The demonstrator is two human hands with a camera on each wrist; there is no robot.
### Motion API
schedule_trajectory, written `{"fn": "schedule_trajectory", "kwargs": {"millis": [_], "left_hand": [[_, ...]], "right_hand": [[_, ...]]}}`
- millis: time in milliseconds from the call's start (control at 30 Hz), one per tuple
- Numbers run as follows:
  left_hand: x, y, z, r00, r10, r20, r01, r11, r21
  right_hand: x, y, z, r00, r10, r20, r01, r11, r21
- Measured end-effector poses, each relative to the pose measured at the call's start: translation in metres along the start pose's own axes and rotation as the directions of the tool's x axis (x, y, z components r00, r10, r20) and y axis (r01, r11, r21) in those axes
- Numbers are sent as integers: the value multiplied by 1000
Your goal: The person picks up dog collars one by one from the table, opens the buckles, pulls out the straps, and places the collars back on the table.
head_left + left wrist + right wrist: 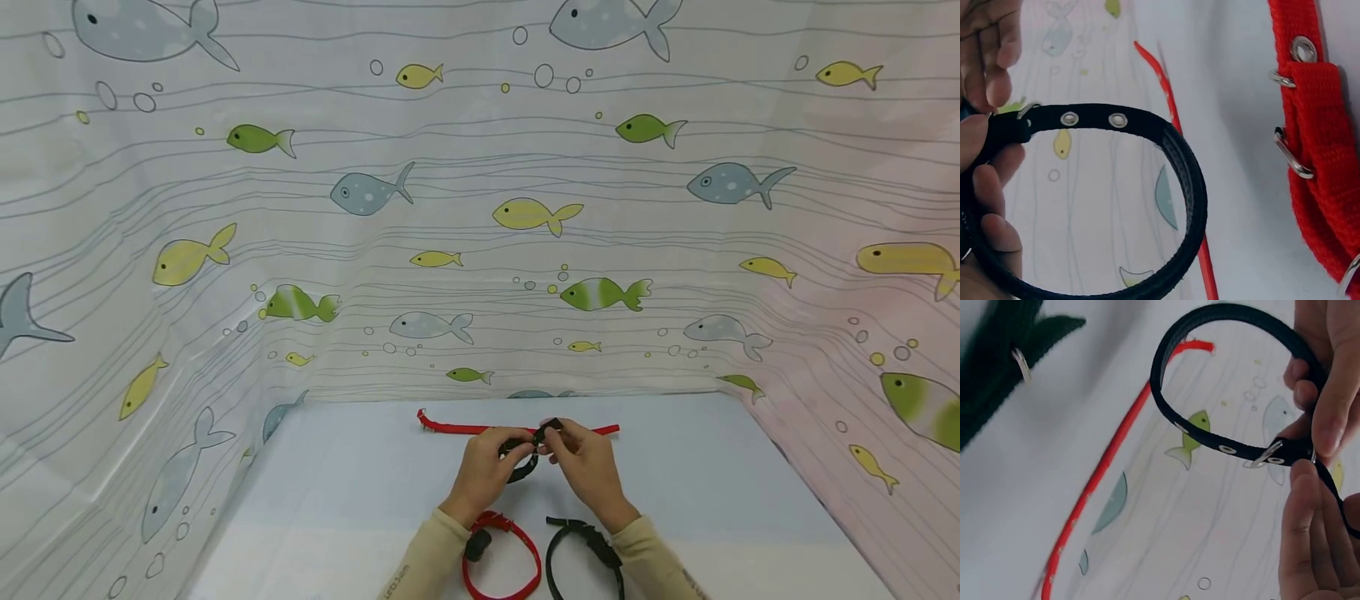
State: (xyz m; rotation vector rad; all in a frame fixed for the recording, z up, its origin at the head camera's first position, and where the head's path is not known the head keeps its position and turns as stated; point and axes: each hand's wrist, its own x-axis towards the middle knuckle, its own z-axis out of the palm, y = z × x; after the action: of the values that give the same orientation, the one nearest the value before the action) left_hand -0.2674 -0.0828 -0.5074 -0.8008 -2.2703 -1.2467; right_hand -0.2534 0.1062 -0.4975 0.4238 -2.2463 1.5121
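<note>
Both hands hold a black collar [1194,187], bent into a loop, with metal eyelets and a buckle [1266,454]. My left hand [487,467] grips the band beside the buckle, its fingers curled around it, thumb on top. Facing it, my right hand [588,467] pinches the strap's free end close to the buckle. In the right wrist view the strap end runs past the buckle between the right hand's fingers [1310,519]. The loop hangs below the left hand, towards the body.
A red strap [457,429] lies stretched out behind the hands on the white table [337,500]. Nearer the body lie a looped red collar [534,554] on the left and a looped black collar [551,558] on the right. A fish-patterned curtain [480,283] surrounds the table.
</note>
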Motion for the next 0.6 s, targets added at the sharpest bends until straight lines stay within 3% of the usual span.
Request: {"fn": "schedule_trajectory", "kwargs": {"millis": [167, 333, 433, 600], "left_hand": [[0, 1, 1, 1000, 6, -9, -6, 998, 66], [1, 3, 1, 999, 19, -26, -16, 993, 116], [1, 5, 0, 999, 19, -34, -15, 994, 108], [1, 4, 0, 998, 31, -57, -27, 997, 66]], "right_hand": [[3, -5, -3, 996, -93, 11, 93, 991, -98], [7, -10, -5, 992, -119, 28, 122, 979, -162], [8, -12, -6, 996, -87, 30, 90, 988, -124], [7, -13, -8, 999, -2, 49, 0, 999, 42]]}}
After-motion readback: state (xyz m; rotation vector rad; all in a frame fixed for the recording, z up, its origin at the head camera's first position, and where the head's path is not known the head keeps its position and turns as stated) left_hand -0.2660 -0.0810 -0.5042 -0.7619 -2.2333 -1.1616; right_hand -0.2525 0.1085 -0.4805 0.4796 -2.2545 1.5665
